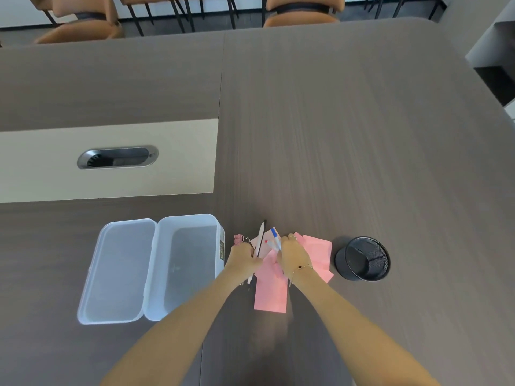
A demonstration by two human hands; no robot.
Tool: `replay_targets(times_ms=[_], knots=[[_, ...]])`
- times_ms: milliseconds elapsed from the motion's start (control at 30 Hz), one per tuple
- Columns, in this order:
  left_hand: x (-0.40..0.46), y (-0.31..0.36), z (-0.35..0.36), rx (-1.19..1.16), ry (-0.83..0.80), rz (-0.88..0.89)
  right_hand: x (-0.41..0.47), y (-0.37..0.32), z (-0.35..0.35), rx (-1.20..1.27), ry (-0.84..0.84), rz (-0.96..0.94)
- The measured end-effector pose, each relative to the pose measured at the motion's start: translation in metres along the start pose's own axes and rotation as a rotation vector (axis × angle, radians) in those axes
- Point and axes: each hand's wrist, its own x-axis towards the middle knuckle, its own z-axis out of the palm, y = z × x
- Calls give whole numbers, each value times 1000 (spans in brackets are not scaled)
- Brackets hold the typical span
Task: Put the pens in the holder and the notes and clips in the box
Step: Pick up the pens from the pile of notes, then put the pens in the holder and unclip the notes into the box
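The pens lay bunched at the near middle of the surface, a pale one and a dark one side by side and pointing away from the person; their lower ends emerged below the left hand, whose grip was closed around them. How many pens sat in that bundle could not be determined. The right hand held a blue-and-white marker in a closed grip, its lower half hidden behind the fingers. Beneath and between both hands lay the pink notes, overlapping loosely; one sheet extended toward the person, others fanned out to the right, and the hands covered the middle of the pile, so the count was unclear. A pink clip rested just left of the left hand, small and blurred, with only its wire loop distinct. The box, translucent and open, stood to the left of the pile with its lid folded flat beside it; a label on its right wall was illegible. The holder, a black mesh cup, stood to the right of the notes. Farther back, a beige inset with a cable port occupied the left side, and chairs were cut off by the upper frame edge.
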Motion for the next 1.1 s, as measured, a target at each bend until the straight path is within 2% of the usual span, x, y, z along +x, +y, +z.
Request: replay_targets(times_ms=[133,267,400,500,633,900,1000,1100], knots=[[0,19,-21,-31,47,86,-15,-1,-14,20,32,-30],[-8,66,-37,-106,68,209,-33,-4,-63,124,126,-84],[-26,120,-27,-200,50,352,-62,22,-119,190,281,14],[-42,150,0,-204,-4,448,-92,56,-151,204,272,125],[-49,169,42,-215,-35,490,-109,92,-159,182,226,208],[-37,158,88,128,-134,494,-97,101,-146,48,68,265],[-34,150,87,40,-126,521,-95,107,-144,49,68,273],[-33,144,74,-79,-152,502,-97,114,-143,121,142,256]])
